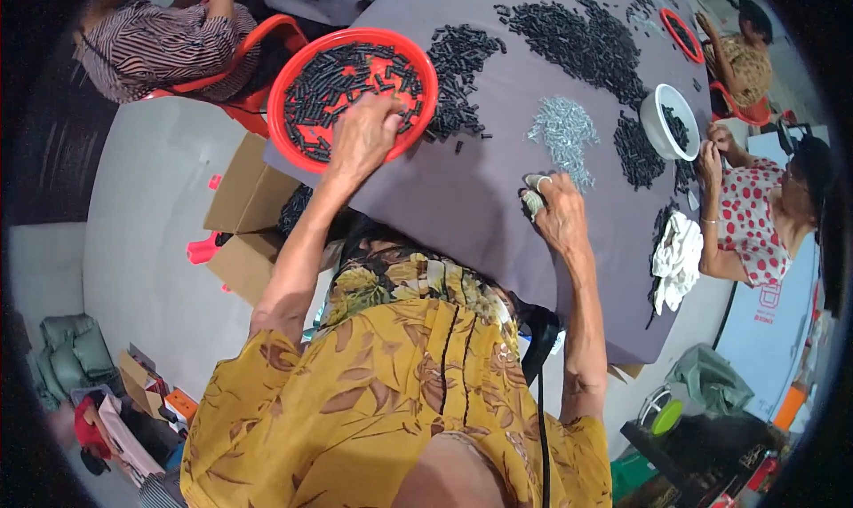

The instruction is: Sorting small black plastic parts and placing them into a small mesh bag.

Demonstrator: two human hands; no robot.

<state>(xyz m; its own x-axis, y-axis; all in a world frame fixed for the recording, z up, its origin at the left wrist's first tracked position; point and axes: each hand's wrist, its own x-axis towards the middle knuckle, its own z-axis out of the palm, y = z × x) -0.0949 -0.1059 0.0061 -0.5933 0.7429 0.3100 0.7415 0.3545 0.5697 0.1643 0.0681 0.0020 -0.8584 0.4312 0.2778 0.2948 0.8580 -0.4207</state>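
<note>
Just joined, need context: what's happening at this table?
A person in a yellow floral dress sits at a grey-covered table. The left hand reaches into a red basin of small black parts. The right hand rests on the cloth near a silvery parts pile. Others work alongside.

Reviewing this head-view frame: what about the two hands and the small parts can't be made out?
- Left hand: fingertips lie among the black parts in the red basin, so any grasp is hidden.
- Right hand: knuckles face the camera; its contents are hidden, apart from something pale at the fingers.
- Silver pile and black pieces: too small to tell their shape.
- Table's near edge: covered by the person's body.
</note>
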